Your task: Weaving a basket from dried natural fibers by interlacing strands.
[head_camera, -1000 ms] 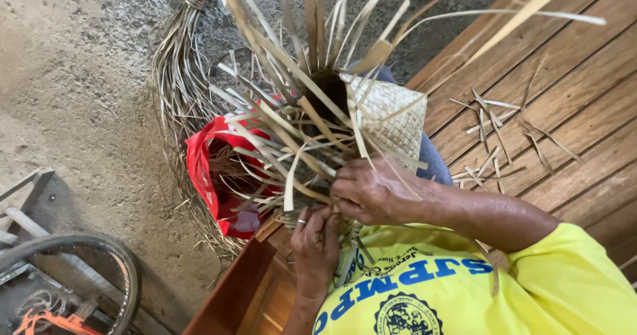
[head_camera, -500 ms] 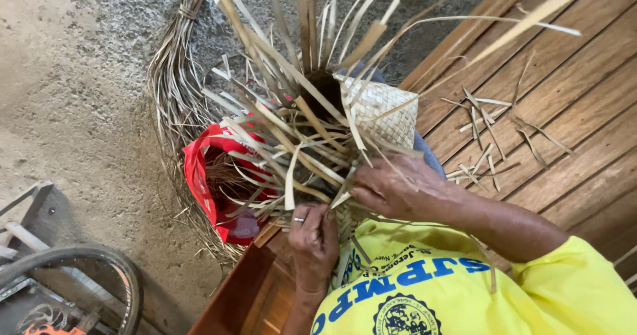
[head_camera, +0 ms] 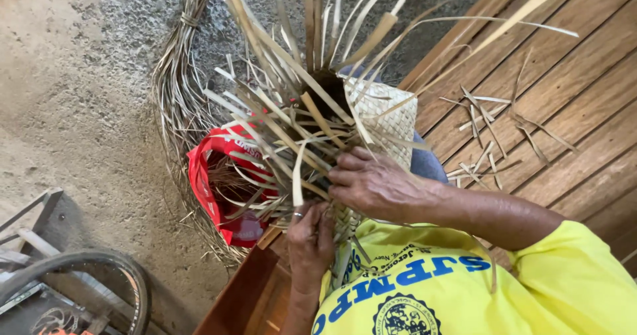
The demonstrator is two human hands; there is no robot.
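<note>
Behind loose strips point(head_camera: 292, 129), left hand's point(head_camera: 310, 232) fingers apparently hidden

Hemmed in on the lap by loose strips point(head_camera: 312, 103) fanning up and outward from the half-woven basket point(head_camera: 385, 119), crossing every path from above. Blocked lower left by a red bag point(head_camera: 219, 182) and a bundle of dry leaves point(head_camera: 174, 89). Open over the wooden floor point(head_camera: 584, 109) at right, apart from scattered scraps point(head_camera: 491, 126). Open too over bare ground point(head_camera: 73, 103) at left, above the bicycle wheel point(head_camera: 99, 268).
</note>
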